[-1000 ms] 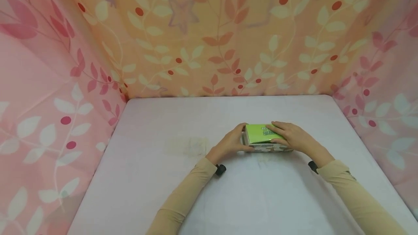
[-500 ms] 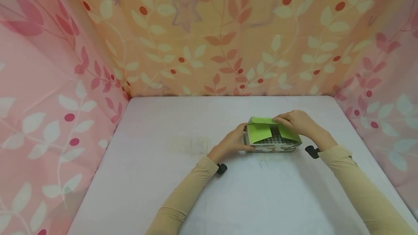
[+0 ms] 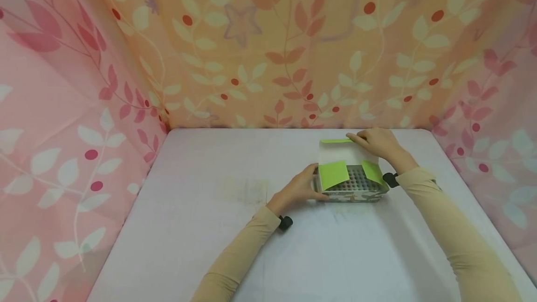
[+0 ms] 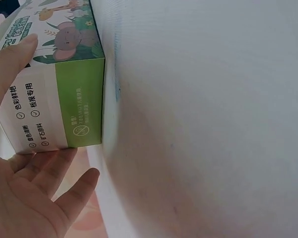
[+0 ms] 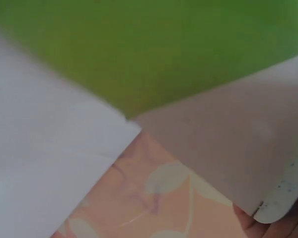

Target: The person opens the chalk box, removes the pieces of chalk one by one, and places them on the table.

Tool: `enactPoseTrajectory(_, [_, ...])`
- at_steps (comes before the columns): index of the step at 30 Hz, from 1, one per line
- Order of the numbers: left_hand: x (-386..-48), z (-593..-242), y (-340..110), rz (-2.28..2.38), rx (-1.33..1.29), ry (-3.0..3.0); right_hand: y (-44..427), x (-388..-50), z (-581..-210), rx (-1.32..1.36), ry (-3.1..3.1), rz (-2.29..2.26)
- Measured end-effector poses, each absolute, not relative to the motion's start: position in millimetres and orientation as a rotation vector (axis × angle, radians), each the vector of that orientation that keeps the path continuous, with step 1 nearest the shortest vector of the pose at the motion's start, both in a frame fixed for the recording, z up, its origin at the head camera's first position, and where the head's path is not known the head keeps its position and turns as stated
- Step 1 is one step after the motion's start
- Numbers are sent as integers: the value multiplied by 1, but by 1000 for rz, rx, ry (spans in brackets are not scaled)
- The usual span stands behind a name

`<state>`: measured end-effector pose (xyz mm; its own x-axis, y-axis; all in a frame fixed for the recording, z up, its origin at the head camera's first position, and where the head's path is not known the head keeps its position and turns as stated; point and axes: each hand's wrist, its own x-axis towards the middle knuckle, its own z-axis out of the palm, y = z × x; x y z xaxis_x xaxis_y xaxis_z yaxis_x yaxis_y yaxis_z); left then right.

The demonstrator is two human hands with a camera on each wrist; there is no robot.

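The box point(image 3: 354, 197) lies flat on the white-covered table point(image 3: 201, 162), right of centre and towards the far side. Its lid point(image 3: 348, 154) stands raised along the far long edge, and a left flap point(image 3: 334, 175) and a right flap point(image 3: 372, 173) hang over the ends, with rows of small round ends point(image 3: 356, 178) showing between them. The left hand point(image 3: 295, 188) grips the box's left end, thumb on the near face, fingers partly spread. The right hand point(image 3: 379, 146) has its fingers curled at the lid's upper edge, holding it up. The table's far edge runs close behind the lid, a patterned curtain point(image 3: 293, 59) beyond. White surface stretches widest to the left, broad on the near side between the forearms, narrower to the right.
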<state>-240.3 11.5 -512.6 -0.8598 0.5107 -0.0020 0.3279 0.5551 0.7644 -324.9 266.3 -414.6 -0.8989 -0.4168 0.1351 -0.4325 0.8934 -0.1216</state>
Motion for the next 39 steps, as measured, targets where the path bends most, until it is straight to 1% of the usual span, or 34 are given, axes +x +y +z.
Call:
enactPoseTrajectory(3, [-240,-512,12,1188,709,2566,265,-332,-418,590,-2990,224])
enactPoseTrajectory(11, [-241,-509,11,1128,711,2616,269,-346,-423,546,-3081,226])
enactPoseTrajectory(15, [-240,-508,12,1111,732,2625,278,-346,-419,536,-3017,343])
enactPoseTrajectory(18, [-238,-507,12,1088,747,2636,286,-339,-414,502,-2978,479])
enactPoseTrajectory(22, [-231,-501,11,1097,676,2660,298,-319,-406,387,-2890,698])
enactPoseTrajectory(25, [-225,-495,11,1140,601,2714,306,-296,-402,333,-2798,876])
enactPoseTrajectory(29, [-217,-490,18,1177,605,2872,316,-261,-405,295,-2730,1059])
enactPoseTrajectory(34, [-212,-489,35,1125,646,3060,324,-227,-408,326,-2880,1110])
enactPoseTrajectory(39, [-209,-488,45,1164,601,3081,304,-207,-405,473,-3155,976])
